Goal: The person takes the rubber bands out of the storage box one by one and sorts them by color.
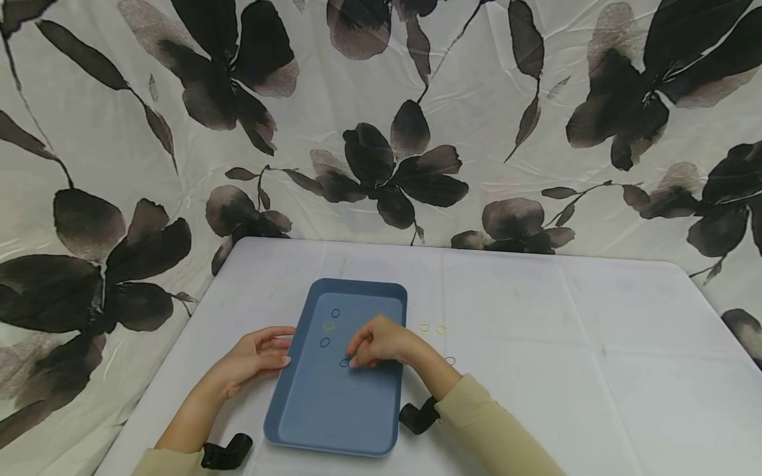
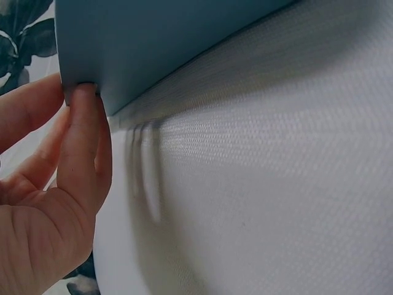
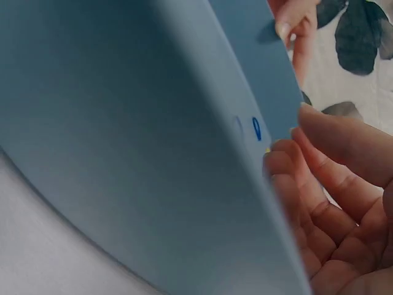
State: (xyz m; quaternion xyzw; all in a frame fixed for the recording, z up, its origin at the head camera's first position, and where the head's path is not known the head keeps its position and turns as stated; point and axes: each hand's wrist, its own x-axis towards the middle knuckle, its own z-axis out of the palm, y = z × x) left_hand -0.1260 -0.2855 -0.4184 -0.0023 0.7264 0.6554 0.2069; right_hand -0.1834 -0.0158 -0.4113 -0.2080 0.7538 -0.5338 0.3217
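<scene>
A blue tray lies on the white table, with several thin small rings in it. Two dark blue rings and a yellow ring lie towards its far left; a faint yellowish ring is nearer its middle. The left hand touches the tray's left side with loosely extended fingers, and the left wrist view shows its fingertips against the outer wall. Over the tray, the right hand has thumb and forefinger together, pinching a thin dark blue ring at its edge. Its curled fingers partly hide the contact.
Right of the tray, two yellow rings and a dark ring lie on the white tablecloth. Black devices are on both wrists. A floral cloth hangs behind the table's far edge.
</scene>
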